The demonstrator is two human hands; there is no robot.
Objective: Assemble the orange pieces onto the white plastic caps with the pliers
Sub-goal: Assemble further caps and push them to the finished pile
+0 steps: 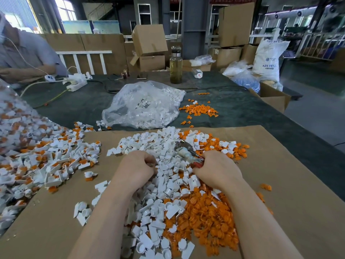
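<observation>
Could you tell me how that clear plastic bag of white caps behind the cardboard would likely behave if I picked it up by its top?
The clear plastic bag would probably be floppy: its film lies crumpled and slumped on the dark table cover. It likely weighs little for its bulk, as the white caps inside look small and hollow. Some may spill, since a few lie loose at its left edge.

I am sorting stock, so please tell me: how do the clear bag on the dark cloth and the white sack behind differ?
The clear bag lies slumped and shows white caps inside; the white sack stands upright, opaque, printed "ABS RESIN". The bag sits mid-table, the sack at the far right edge. Both are plastic.
</observation>
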